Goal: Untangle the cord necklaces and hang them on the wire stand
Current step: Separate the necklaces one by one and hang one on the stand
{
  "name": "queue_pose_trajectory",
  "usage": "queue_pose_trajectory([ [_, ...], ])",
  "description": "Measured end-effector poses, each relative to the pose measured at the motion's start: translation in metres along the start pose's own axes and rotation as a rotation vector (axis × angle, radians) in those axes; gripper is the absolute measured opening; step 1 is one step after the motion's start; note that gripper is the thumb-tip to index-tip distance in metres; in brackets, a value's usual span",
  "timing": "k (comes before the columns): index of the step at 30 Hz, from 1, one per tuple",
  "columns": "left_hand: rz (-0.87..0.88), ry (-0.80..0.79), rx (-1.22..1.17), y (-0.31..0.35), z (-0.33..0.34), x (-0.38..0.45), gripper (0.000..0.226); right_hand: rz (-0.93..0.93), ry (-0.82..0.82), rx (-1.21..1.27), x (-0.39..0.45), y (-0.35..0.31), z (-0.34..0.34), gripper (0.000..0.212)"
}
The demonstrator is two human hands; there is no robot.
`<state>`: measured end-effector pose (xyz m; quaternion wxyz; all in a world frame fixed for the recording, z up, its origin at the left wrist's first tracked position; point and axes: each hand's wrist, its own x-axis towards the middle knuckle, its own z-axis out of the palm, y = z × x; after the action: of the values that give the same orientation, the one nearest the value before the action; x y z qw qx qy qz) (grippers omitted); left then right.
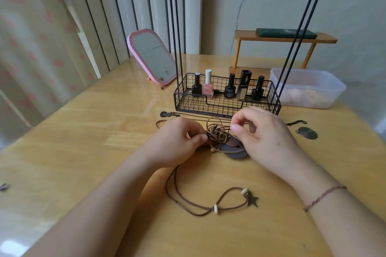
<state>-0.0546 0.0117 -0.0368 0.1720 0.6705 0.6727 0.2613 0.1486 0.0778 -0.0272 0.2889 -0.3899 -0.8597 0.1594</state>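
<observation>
On my feed, the tangle of brown cord necklaces [217, 134] lies on the bench [83, 131], just in front of the wire stand [226, 98] with its bare hooks. My left grip [179, 142] pinches the knot's left side. My right grip [259, 131] hovers beside it, thumb and forefinger curled together; I cannot tell whether a strand is caught there. One loop with a star pendant [252, 201] trails toward me.

One head-worn camera looks forward and down, close over the wooden table [83, 131].
</observation>
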Motion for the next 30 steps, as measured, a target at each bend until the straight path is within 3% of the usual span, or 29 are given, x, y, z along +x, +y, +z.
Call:
queue_pose_trajectory([
  [2,-0.016,0.008,-0.025,0.0,0.0,0.0,0.017,-0.007,-0.084,-0.055,-0.002,-0.002,0.001,0.005],
  [5,-0.027,-0.001,-0.037,0.001,0.002,0.001,0.02,0.002,-0.169,-0.189,-0.002,-0.008,0.01,0.022],
  [12,-0.02,0.075,0.068,0.0,0.004,-0.001,0.002,-0.004,-0.226,-0.186,-0.001,-0.011,0.015,0.039],
  [14,-0.045,0.16,0.019,0.0,0.002,-0.002,0.017,0.005,-0.259,-0.161,-0.002,-0.011,0.013,0.043],
  [17,0.024,0.143,-0.105,0.005,-0.001,-0.003,0.037,-0.018,-0.233,-0.197,-0.004,-0.013,0.002,0.035],
  [19,0.096,0.073,-0.039,0.006,0.001,-0.004,0.039,-0.008,-0.217,-0.205,-0.005,-0.012,-0.013,0.021],
  [21,0.132,0.027,0.098,0.004,0.005,-0.004,0.039,0.041,-0.298,-0.236,-0.007,-0.007,-0.03,0.023],
  [24,0.119,0.029,0.156,0.002,0.009,-0.002,0.031,0.108,-0.448,-0.359,-0.007,0.002,-0.04,0.029],
  [30,0.097,0.129,0.142,-0.001,0.006,0.002,0.005,0.219,-0.437,-0.32,-0.004,0.014,-0.04,0.022],
])
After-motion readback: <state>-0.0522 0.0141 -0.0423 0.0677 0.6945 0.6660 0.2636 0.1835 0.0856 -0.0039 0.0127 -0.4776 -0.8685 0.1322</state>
